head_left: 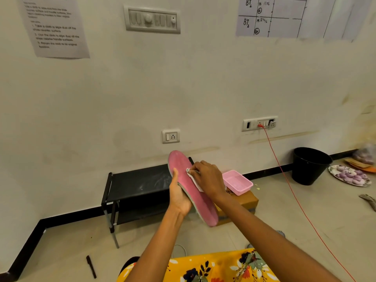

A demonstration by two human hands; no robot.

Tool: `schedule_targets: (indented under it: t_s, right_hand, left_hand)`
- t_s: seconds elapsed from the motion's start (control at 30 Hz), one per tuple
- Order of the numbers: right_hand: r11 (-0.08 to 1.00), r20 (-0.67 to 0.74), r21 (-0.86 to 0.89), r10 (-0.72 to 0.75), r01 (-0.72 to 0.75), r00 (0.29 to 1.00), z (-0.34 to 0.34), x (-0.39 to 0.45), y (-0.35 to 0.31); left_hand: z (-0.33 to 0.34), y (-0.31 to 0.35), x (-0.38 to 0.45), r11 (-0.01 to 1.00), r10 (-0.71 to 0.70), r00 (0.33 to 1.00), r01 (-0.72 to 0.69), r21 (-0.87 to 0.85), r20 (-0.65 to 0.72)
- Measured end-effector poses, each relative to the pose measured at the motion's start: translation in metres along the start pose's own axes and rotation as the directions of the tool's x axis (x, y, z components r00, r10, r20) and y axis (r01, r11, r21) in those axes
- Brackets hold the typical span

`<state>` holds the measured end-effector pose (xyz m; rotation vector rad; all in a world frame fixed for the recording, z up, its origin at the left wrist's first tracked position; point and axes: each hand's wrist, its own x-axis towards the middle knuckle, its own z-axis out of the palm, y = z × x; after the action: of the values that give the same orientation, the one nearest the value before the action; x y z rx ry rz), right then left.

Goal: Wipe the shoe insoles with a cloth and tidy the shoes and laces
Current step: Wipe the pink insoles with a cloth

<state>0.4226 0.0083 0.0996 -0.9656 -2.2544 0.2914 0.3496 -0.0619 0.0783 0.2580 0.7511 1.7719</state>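
At the centre of the frame, the left hand cups a pink insole from beneath, thumb lying along its near edge, its grip closed around it. The right hand, fingers curled, pinches a small white cloth against the insole's upper face. Both forearms reach up from the lower frame. Behind stand a black shoe rack, and right of it a pink tray on a cardboard box.

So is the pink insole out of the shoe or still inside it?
Out. The left hand holds the pink insole up in the air while the right hand presses a white cloth on it.
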Motion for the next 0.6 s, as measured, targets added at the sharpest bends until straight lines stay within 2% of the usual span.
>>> schedule_targets:
  t_s: [0.13,0.2,0.27,0.37,0.47,0.53,0.57,0.6]
  right_hand:
    - [0.955,-0.086,0.296,0.063,-0.035,0.994,-0.009,0.007,-0.014]
    - [0.938,-0.111,0.344,0.084,-0.041,0.99,-0.01,0.014,-0.018]
    - [0.951,-0.077,0.305,0.087,-0.059,0.993,-0.005,0.016,-0.022]
    - [0.963,0.035,0.266,0.039,-0.047,0.999,0.007,0.002,-0.027]
    - [0.965,0.082,0.227,-0.155,0.133,0.985,0.009,-0.029,-0.027]
    - [0.948,0.079,0.084,-0.313,0.307,0.946,0.01,-0.033,-0.016]
    - [0.943,0.067,-0.006,-0.332,0.333,0.941,0.008,-0.025,-0.011]
    - [0.958,0.041,-0.077,-0.273,0.275,0.961,0.007,-0.014,-0.006]
  left_hand:
    - [-0.006,0.013,0.005,0.997,0.03,0.997,-0.035,0.065,0.078]
    - [-0.005,0.013,0.004,0.991,0.022,0.996,-0.032,0.128,0.082]
    - [-0.001,0.013,0.003,0.989,0.032,0.997,-0.042,0.144,0.069]
    - [-0.002,0.013,0.005,0.996,0.062,0.997,-0.064,0.06,0.045]
    - [-0.019,0.013,0.01,0.999,-0.025,0.999,0.024,0.047,0.032]
    - [-0.026,0.007,0.012,0.997,-0.063,0.998,0.062,0.056,0.026]
    - [-0.023,0.005,0.01,0.997,-0.069,0.997,0.066,0.05,0.041]
    - [-0.018,0.002,0.008,0.996,-0.082,0.994,0.08,0.038,0.071]
